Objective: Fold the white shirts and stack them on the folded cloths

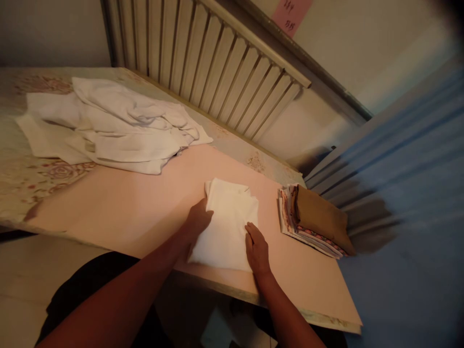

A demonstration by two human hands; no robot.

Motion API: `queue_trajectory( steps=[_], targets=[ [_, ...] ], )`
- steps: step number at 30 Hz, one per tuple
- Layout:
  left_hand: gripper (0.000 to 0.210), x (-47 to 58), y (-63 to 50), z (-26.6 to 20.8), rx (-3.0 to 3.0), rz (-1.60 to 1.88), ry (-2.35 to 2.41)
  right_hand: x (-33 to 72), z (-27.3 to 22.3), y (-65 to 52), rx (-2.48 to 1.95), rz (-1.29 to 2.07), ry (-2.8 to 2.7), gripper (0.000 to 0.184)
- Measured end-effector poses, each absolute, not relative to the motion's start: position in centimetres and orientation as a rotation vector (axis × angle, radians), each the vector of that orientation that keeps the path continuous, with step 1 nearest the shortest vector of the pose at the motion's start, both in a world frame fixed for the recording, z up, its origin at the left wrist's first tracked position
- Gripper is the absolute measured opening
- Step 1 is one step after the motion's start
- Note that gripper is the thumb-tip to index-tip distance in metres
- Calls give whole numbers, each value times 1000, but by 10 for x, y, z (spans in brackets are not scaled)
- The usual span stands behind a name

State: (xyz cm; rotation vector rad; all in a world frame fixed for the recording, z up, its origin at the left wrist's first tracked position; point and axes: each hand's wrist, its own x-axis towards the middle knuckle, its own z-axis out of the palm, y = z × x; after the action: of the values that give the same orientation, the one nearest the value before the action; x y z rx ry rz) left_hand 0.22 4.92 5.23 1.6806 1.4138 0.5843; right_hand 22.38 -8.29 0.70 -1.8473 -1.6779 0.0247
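A folded white garment (230, 222) lies as a rough rectangle on the pink cloth in the middle. My left hand (199, 218) grips its left edge, thumb on top and the other fingers mostly hidden. At the right edge, my right hand (257, 247) is closed against the fabric, fingertips resting on its surface. To the far left is a loose pile of white garments (119, 128), crumpled and overlapping. A neat stack of folded clothes (319, 217) sits to the right, with a brown piece on top and patterned and white layers below.
The pink cloth (145, 208) covers part of a table with a floral covering (18, 193). A ribbed radiator (203, 63) runs along the wall behind. Blue curtain-like fabric (409, 232) hangs at the right. A pink note (292, 14) is on the wall.
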Motion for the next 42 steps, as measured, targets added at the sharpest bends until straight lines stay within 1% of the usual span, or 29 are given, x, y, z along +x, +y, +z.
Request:
queue_trajectory(
  steps=[33,42],
  targets=[
    [41,1,47,57,1649,585,1394,223,9,-82,-1851,26,-1670,34],
    [36,1,48,54,1659,589,1398,222,9,-83,-1849,29,-1669,34]
  ],
)
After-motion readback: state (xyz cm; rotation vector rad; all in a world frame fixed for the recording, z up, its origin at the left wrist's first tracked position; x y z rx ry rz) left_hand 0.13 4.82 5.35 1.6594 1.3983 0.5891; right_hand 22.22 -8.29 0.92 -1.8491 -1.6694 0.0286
